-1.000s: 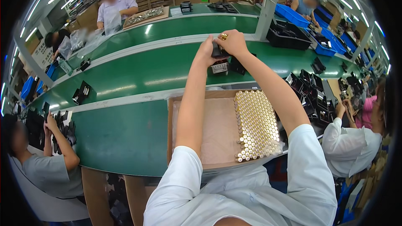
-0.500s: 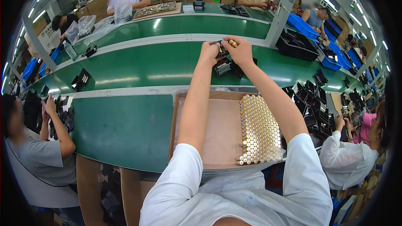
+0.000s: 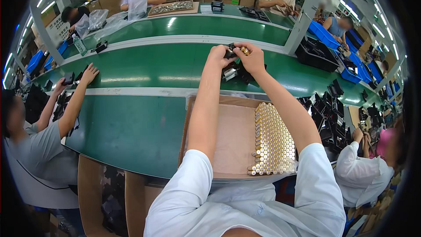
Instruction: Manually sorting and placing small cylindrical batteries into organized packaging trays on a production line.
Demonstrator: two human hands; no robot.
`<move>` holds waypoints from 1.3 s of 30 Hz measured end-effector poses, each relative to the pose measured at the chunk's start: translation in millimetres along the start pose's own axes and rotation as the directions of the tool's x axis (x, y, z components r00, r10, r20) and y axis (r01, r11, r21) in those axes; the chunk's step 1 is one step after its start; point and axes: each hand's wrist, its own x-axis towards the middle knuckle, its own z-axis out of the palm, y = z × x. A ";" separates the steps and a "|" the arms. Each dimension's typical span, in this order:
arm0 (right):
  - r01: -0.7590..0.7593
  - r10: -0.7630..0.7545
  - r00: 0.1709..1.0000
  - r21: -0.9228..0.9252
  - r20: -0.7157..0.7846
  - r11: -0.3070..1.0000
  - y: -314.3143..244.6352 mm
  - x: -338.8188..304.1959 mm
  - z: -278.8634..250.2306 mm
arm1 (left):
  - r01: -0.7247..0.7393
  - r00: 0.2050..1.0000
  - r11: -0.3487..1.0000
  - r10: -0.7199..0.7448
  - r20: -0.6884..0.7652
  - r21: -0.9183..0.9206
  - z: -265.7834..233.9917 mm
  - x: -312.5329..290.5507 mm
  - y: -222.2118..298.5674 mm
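Note:
Over the green belt, both my hands are close together at arm's length. My left hand is closed on a small black plastic case, largely covered by the fingers. My right hand touches the case and grips a few gold cylindrical batteries; their exact number is hidden. Just beneath my hands lie more black cases, one with a silvery side. In front of my body stands a shallow cardboard box, with many gold batteries packed upright along its right side.
A heap of black cases lies to the right of the box. At left, a co-worker's hand reaches over the belt. A black bin and a blue bin stand at back right, near a grey post.
My hands stay together over the belt, the right fingers shifting slightly at the case. The co-worker at left has stretched both arms toward the belt. The whole view has shifted slightly.

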 end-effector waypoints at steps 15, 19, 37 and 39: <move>-0.453 0.436 0.879 0.054 0.194 0.890 12.3 32.8 3.0 | -0.192 0.977 0.753 0.205 0.054 0.629 7.5 -50.0 19.2; -0.272 0.279 0.959 -0.101 0.059 0.957 16.6 34.9 17.5 | -0.157 0.986 0.822 0.159 0.044 0.547 7.6 -53.0 21.8; -0.228 0.240 0.970 -0.223 0.028 0.948 2.1 21.6 38.3 | -0.238 0.943 0.768 0.330 -0.050 0.594 -10.0 -53.0 41.4; -0.038 0.066 0.993 -0.256 0.099 0.966 -9.8 14.6 33.4 | -0.275 0.885 0.641 0.460 -0.073 0.716 -15.1 -50.6 39.9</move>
